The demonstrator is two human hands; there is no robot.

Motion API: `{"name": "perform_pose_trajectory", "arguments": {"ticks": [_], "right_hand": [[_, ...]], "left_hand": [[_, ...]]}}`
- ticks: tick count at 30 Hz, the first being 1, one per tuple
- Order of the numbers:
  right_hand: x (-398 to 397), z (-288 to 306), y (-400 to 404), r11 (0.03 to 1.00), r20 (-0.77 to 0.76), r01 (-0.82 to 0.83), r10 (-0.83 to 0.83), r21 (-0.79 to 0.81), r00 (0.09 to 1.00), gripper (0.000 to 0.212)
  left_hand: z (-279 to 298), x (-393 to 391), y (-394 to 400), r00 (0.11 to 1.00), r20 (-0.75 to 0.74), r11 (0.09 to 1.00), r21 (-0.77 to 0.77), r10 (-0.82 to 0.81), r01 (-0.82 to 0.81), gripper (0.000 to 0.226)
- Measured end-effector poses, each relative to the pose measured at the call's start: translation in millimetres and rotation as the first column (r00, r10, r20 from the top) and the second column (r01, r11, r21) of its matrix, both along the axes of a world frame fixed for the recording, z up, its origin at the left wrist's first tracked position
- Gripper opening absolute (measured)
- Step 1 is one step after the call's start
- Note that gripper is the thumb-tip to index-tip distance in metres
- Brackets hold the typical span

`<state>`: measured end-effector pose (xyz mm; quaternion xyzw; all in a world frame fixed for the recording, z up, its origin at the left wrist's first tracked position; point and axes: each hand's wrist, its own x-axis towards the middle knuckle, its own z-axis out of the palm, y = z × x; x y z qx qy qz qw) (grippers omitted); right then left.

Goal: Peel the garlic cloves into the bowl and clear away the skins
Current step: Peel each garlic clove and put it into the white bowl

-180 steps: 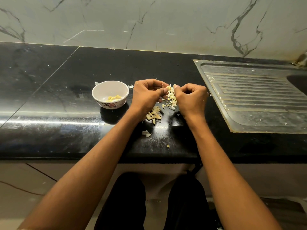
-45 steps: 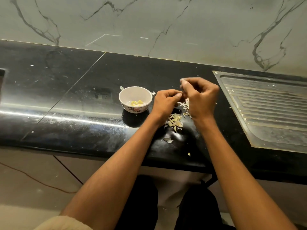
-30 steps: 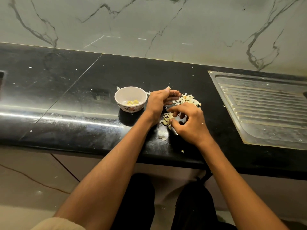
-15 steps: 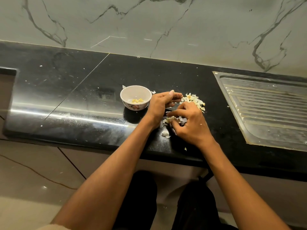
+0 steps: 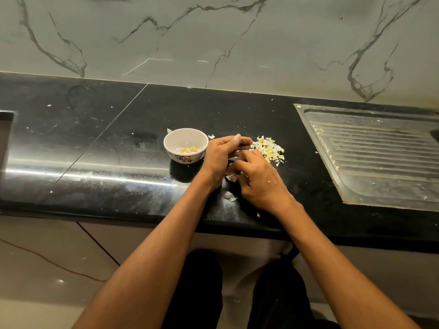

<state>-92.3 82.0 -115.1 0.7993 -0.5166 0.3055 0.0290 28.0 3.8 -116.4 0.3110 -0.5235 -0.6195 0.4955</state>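
A small white bowl [image 5: 200, 140] with a flower print stands on the black counter [image 5: 118, 148] and holds a few peeled yellow garlic cloves [image 5: 189, 150]. My left hand [image 5: 222, 155] rests on its edge just right of the bowl, fingers loosely straight and pointing right. My right hand [image 5: 260, 180] lies palm down beside it. Its curled fingers and thumb pinch into the pile of unpeeled cloves [image 5: 229, 178], which it mostly hides. A heap of pale skins [image 5: 269, 149] lies beyond my right hand's fingertips.
A steel sink drainboard [image 5: 380, 157] fills the counter's right side. One loose skin piece [image 5: 231, 197] lies near the front edge, with smaller flecks scattered about. A marble wall backs the counter. A cut-out [image 5: 4, 131] opens at the far left.
My right hand came down from in front of me onto the clove pile and curled its fingers there. My left hand opened and settled beside the bowl.
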Motion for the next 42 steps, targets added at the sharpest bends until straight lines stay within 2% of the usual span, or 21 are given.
{"name": "perform_pose_trajectory", "arguments": {"ticks": [2,4,9,12,15,17,21,24,31,33,37,42], "right_hand": [[1,-1,-1,1.0,-0.023,-0.011,0.01,-0.003,1.0,0.002],[1,-2,-2,1.0,0.011,-0.01,0.01,-0.014,1.0,0.007],[-3,0,-3,0.992,0.281,0.102,-0.077,-0.075,0.956,0.014],[-10,4,-7,0.962,0.471,0.248,-0.167,-0.115,0.866,0.014],[-18,6,-12,0.93,0.639,0.366,-0.266,-0.027,0.722,0.011],[-22,6,-17,0.922,0.69,0.385,-0.296,0.027,0.661,0.011],[-20,8,-18,0.943,0.73,0.325,-0.273,0.074,0.627,0.014],[-19,9,-18,0.948,0.708,0.312,-0.26,0.058,0.657,0.018],[-16,8,-18,0.96,0.61,0.279,-0.228,0.013,0.759,0.011],[-15,9,-16,0.961,0.597,0.277,-0.226,0.006,0.77,0.012],[-13,9,-15,0.962,0.591,0.273,-0.221,0.001,0.776,0.015],[-16,6,-15,0.948,0.57,0.316,-0.247,-0.024,0.784,0.003]], "left_hand": [[0,0,0,1.0,-0.018,1.0,0.012,-0.005,0.005,0.031],[0,0,0,1.0,-0.025,1.0,0.012,-0.004,0.004,0.03],[2,0,4,1.0,-0.004,0.999,-0.043,0.015,-0.016,0.025],[3,0,4,0.999,0.038,0.997,-0.073,0.026,-0.023,0.023],[1,2,4,0.993,0.115,0.992,-0.12,0.036,-0.022,0.019],[1,2,6,0.988,0.151,0.989,-0.145,0.039,-0.017,0.017],[1,0,10,0.981,0.183,0.981,-0.195,0.061,-0.025,0.016],[2,-2,10,0.978,0.185,0.977,-0.207,0.094,-0.055,0.014],[0,-3,8,0.958,0.222,0.969,-0.204,0.184,-0.139,0.009],[1,-4,9,0.95,0.234,0.965,-0.209,0.206,-0.158,0.003],[1,-3,9,0.933,0.269,0.955,-0.238,0.239,-0.176,0.008],[2,-3,10,0.906,0.319,0.94,-0.286,0.278,-0.187,0.01]]}}
